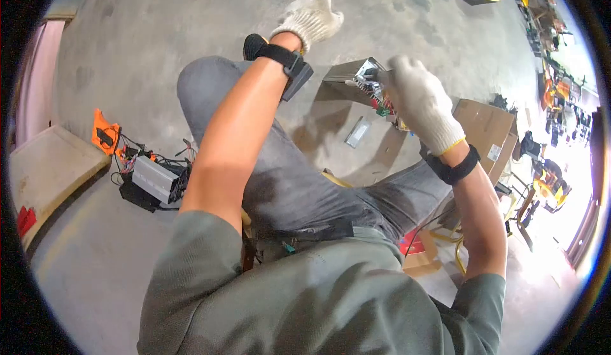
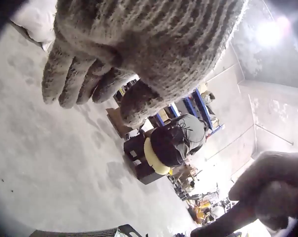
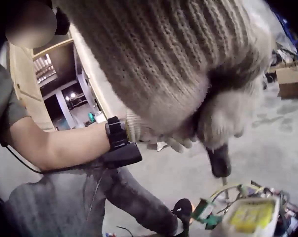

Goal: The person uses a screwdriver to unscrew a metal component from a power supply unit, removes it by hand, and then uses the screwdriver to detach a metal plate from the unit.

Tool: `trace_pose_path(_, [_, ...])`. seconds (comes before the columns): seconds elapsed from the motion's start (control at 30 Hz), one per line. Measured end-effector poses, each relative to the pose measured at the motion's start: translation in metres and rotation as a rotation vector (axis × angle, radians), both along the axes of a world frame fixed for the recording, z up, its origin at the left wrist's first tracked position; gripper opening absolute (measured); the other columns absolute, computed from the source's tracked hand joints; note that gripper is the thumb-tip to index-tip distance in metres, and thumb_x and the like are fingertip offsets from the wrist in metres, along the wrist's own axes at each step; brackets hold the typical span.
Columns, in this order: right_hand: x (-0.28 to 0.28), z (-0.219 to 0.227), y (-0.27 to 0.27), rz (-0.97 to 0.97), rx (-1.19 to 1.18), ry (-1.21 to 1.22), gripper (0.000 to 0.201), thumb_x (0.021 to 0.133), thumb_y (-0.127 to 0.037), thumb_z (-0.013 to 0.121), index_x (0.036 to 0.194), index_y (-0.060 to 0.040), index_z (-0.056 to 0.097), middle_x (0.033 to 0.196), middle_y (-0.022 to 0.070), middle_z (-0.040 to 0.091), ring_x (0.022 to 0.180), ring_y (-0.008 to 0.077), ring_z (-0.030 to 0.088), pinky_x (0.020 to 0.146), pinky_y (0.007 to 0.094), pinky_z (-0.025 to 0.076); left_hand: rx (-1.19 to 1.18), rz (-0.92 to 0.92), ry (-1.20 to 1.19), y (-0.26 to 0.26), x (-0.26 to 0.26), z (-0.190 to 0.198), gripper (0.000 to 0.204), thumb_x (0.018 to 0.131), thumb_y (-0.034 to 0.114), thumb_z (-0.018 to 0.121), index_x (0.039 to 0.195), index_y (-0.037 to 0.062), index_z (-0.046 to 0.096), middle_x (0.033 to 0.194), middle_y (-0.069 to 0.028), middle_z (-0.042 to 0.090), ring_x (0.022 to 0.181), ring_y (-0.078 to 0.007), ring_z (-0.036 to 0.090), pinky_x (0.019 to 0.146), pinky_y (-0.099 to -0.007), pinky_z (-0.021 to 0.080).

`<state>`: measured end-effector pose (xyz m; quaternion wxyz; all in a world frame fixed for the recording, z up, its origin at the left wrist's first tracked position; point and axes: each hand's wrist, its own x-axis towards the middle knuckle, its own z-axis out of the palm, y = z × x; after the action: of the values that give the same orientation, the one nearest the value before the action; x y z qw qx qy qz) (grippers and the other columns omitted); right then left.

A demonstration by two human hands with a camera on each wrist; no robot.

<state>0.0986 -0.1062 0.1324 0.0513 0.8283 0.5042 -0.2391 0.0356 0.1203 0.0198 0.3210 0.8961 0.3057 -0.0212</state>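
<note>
My right hand (image 1: 423, 104), in a white knit glove, grips a screwdriver (image 3: 219, 162) by its dark handle. The thin shaft points down towards the innards of an opened metal case (image 1: 347, 74). Wires, green connectors (image 3: 204, 210) and a yellow-labelled part (image 3: 253, 217) show at its open side, close under the screwdriver. My left hand (image 1: 313, 19), gloved too, is raised over the floor beyond the case and holds nothing. In the left wrist view its fingers (image 2: 72, 81) hang loosely bent, with the thumb apart from them.
A flat metal piece (image 1: 358, 132) lies on the floor between my legs. To the right stands a cardboard box (image 1: 480, 132). Another silver unit (image 1: 154, 179) with tangled cables sits at the left, near an orange item (image 1: 105, 132). Another person (image 2: 176, 140) is farther off.
</note>
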Motion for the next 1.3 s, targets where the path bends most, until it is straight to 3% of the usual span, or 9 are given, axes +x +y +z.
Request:
trace_pose_path(0.13, [0.001,0.01,0.0,-0.246,0.045,-0.09,0.031,0.097,-0.018,0.066,0.126,-0.0088,0.063,0.121,0.0239,0.061,0.102,0.0445,0.069,0.088,0.0511,0.057,-0.026,-0.038,-0.013,-0.002,0.0,0.0,0.054,0.092,0.043,0.063,0.124,-0.0012,0.067,0.117,-0.0309,0.07,0.111,-0.0464,0.069,0.098,-0.0533,0.054])
trace_pose_path(0.23, [0.006,0.014,-0.005,0.169,0.083,-0.082,0.038,0.092,-0.011,0.068,0.129,-0.0148,0.064,0.126,0.0147,0.061,0.109,0.0425,0.067,0.089,0.05,0.057,0.041,-0.05,-0.092,-0.003,0.002,-0.007,0.041,0.092,0.034,0.061,0.111,0.001,0.075,0.11,-0.0278,0.074,0.104,-0.0463,0.072,0.091,-0.0548,0.058])
trace_pose_path(0.37, [0.001,0.014,0.006,0.196,0.047,-0.083,0.038,0.092,-0.015,0.07,0.129,-0.0141,0.063,0.124,0.0173,0.062,0.107,0.0429,0.068,0.088,0.0501,0.057,0.006,-0.048,-0.09,-0.006,0.004,-0.003,0.039,0.089,0.031,0.062,0.111,0.0018,0.076,0.111,-0.0274,0.074,0.102,-0.0455,0.073,0.089,-0.0543,0.059])
trace_pose_path(0.47, [0.009,0.005,0.01,-0.254,-0.206,-0.153,0.037,0.093,-0.02,0.072,0.129,-0.0142,0.063,0.121,0.0195,0.063,0.104,0.0437,0.069,0.087,0.0497,0.057,-0.024,-0.071,-0.048,-0.005,0.01,-0.005,0.038,0.089,0.029,0.062,0.111,0.0024,0.077,0.112,-0.0268,0.074,0.102,-0.0447,0.074,0.088,-0.0536,0.059])
trace_pose_path(0.73, [0.009,0.009,0.001,0.304,0.046,-0.157,0.031,0.095,-0.017,0.069,0.125,-0.0133,0.064,0.12,0.0189,0.063,0.101,0.0447,0.068,0.088,0.0514,0.056,-0.013,-0.079,-0.082,-0.008,0.012,-0.011,0.043,0.094,0.036,0.061,0.114,-0.0011,0.07,0.108,-0.0285,0.073,0.099,-0.0446,0.073,0.087,-0.0533,0.059])
trace_pose_path(0.8, [0.012,0.003,0.0,-0.119,-0.013,-0.102,0.03,0.093,-0.015,0.069,0.123,-0.0128,0.065,0.12,0.0191,0.063,0.102,0.0445,0.068,0.089,0.0515,0.056,-0.027,-0.126,-0.08,-0.009,0.013,-0.013,0.043,0.094,0.037,0.061,0.114,-0.0006,0.071,0.109,-0.0283,0.074,0.1,-0.0447,0.073,0.088,-0.0532,0.059])
trace_pose_path(0.9, [0.02,0.012,0.013,-0.282,-0.247,-0.112,0.03,0.093,-0.015,0.068,0.123,-0.013,0.065,0.121,0.0192,0.063,0.104,0.0441,0.067,0.09,0.0516,0.055,-0.057,-0.164,-0.004,-0.014,0.013,-0.01,0.043,0.095,0.036,0.061,0.116,0.0001,0.07,0.11,-0.0275,0.074,0.102,-0.0444,0.073,0.088,-0.0533,0.059])
trace_pose_path(1.03, [0.002,0.03,0.003,0.086,0.062,-0.054,0.03,0.093,-0.015,0.068,0.123,-0.0139,0.065,0.121,0.0193,0.063,0.105,0.044,0.068,0.091,0.0509,0.055,-0.091,-0.163,0.015,-0.019,0.007,0.001,0.034,0.088,0.018,0.061,0.114,0.0022,0.078,0.114,-0.0267,0.075,0.106,-0.0435,0.074,0.089,-0.0521,0.06])
trace_pose_path(1.3, [0.008,0.012,0.005,0.012,-0.044,-0.137,0.026,0.097,-0.016,0.064,0.123,-0.0109,0.064,0.109,0.0207,0.068,0.103,0.0413,0.069,0.09,0.0511,0.055,-0.077,-0.208,0.019,-0.022,0.009,0.0,0.035,0.089,0.018,0.06,0.117,0.0031,0.077,0.115,-0.0261,0.075,0.107,-0.0441,0.074,0.091,-0.0528,0.06])
